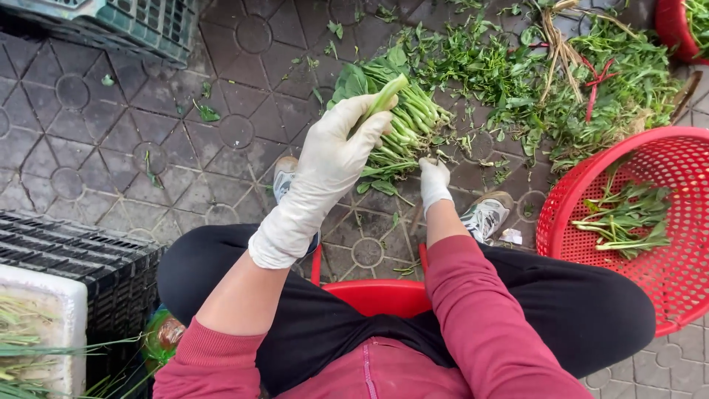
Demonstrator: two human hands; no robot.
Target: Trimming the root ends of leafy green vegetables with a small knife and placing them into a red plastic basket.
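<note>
Gripping a bunch of greens (399,118) over the paving, the left hand (336,155) is closed around stems; the right hand (433,179) reaches low, grip unclear. Scattered trimmings (561,89) and a red basket (554,214) crowd the right side.

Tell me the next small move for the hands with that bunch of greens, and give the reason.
Probably carry the bunch of greens right, over the red basket. The left hand grips the stems, the right hand is at the stem ends, and a few cleaned stems already lie in the basket, while loose trimmings cover the pavement ahead.
</note>
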